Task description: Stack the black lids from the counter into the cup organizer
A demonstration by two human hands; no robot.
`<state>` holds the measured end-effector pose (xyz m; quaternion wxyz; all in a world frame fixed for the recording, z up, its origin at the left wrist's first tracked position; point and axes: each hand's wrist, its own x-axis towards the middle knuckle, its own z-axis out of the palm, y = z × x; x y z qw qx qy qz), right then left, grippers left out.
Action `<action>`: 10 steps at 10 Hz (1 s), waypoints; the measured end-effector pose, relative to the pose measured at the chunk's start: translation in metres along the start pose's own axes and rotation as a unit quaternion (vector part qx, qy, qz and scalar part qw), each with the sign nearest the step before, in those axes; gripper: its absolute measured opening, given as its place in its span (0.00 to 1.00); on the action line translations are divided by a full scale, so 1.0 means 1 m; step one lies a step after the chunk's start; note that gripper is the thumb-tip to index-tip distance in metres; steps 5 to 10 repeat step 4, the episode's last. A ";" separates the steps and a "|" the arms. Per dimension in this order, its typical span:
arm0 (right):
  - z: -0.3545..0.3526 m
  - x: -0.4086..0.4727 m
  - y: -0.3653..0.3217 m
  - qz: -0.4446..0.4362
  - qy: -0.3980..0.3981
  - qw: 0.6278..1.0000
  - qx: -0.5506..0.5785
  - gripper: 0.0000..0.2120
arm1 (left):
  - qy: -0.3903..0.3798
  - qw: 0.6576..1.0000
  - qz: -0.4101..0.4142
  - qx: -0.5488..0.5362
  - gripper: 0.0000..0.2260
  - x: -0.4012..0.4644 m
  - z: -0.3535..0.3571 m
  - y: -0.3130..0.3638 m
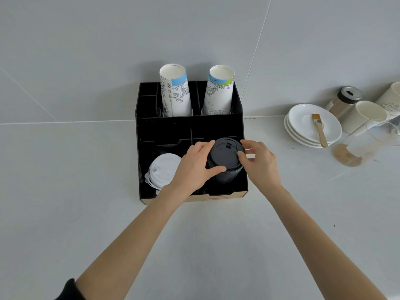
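L hand (195,167) & R hand (258,162) fingers grip black lid stack (224,158) from both sides. Stack sits in front-R compartment of organizer (190,126), beside white lids (163,169).

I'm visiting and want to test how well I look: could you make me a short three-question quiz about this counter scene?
1. True or false: both hands grip the stack of black lids.
2. Which compartment of the cup organizer are the black lids going into? A) front right B) front left C) back left
3. What lies on the stack of white saucers?

Key
1. True: the left hand and right hand hold it from either side.
2. A; the white lids fill the front left.
3. A small brush with a wooden handle.
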<state>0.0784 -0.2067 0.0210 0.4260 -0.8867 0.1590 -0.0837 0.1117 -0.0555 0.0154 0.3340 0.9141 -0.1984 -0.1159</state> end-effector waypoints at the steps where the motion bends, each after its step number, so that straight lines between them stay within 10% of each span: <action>1: 0.002 -0.002 0.003 -0.008 0.004 1.000 -0.011 0.14 | 0.003 1.000 -0.002 -0.010 0.33 0.000 0.000 -0.001; 10: -0.005 -0.001 -0.007 -0.024 -0.052 0.992 -0.113 0.18 | -0.028 1.000 -0.013 0.008 0.33 0.000 -0.015 0.002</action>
